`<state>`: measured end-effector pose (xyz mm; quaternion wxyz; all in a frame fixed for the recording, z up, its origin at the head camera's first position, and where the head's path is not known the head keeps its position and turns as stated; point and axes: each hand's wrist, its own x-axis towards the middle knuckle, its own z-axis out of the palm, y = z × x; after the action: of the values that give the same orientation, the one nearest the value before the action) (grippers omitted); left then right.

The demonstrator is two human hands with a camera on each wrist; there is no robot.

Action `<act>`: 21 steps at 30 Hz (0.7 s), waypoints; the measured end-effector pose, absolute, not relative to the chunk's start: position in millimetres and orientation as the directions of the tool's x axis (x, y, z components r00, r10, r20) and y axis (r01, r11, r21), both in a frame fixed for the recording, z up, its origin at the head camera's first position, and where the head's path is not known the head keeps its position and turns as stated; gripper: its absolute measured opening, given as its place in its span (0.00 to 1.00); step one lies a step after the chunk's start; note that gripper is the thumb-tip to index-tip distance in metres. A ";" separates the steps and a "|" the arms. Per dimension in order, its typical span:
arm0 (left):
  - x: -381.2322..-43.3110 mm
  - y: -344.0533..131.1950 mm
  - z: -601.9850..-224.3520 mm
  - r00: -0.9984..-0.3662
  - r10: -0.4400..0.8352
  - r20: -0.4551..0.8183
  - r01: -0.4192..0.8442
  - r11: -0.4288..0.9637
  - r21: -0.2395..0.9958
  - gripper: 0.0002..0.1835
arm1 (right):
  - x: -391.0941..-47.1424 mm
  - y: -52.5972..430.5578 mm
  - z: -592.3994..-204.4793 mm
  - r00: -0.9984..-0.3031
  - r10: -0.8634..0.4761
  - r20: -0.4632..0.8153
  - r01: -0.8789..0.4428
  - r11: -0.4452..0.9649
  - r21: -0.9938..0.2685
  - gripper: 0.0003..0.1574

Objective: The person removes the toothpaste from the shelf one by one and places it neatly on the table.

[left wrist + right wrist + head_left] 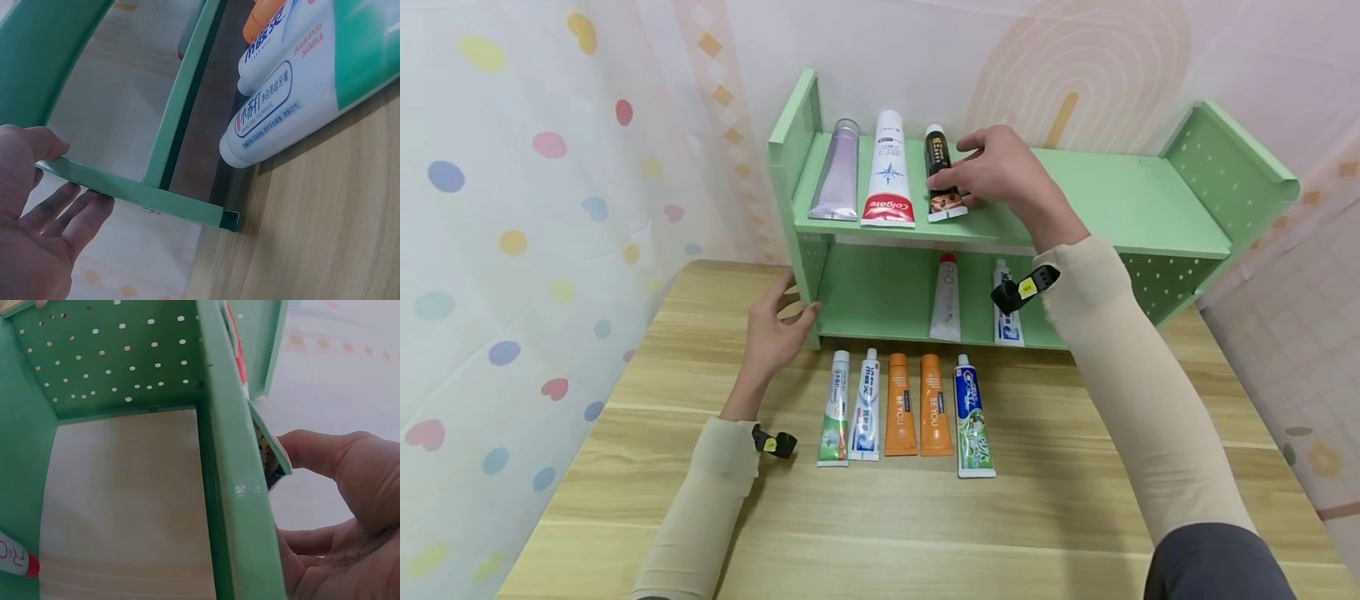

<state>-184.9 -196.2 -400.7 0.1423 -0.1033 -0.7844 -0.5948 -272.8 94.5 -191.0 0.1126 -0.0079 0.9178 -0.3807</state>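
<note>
A small green two-tier shelf rack (1112,187) stands on the wooden table. My left hand (775,329) grips the front edge of its left side panel (131,187), thumb on one side and fingers on the other. On the top tier, my right hand (1000,167) holds a black toothpaste tube (942,171), its thumb across the tube; the fingertips are partly hidden in the right wrist view. Left of that tube lie a white and red Colgate tube (889,171) and a lilac tube (838,175).
The lower tier bears a grey-white tube with red cap (947,300) and a white-blue tube (1009,327). In front lie a green-white tube (835,408), a blue-white tube (866,408), two orange tubes (900,408) and a blue-green tube (973,417). A patterned curtain (550,208) hangs behind.
</note>
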 end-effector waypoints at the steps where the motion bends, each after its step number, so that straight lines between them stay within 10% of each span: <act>1: -184.8 -196.5 -400.9 -0.938 -0.006 0.347 0.332 0.270 0.904 0.33 | -273.3 94.6 -190.7 -0.972 -0.107 -0.207 0.072 0.707 -0.703 0.56; 21: -197.6 -202.6 -421.4 -0.934 -0.003 0.356 0.342 0.278 0.898 0.34 | -272.6 97.5 -192.2 -0.952 -0.168 -0.254 0.085 0.655 -0.751 0.45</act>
<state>-197.6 -202.6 -421.4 0.1457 -0.1077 -0.7861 -0.5910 -272.6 97.5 -192.2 0.1525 -0.0232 0.8968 -0.4146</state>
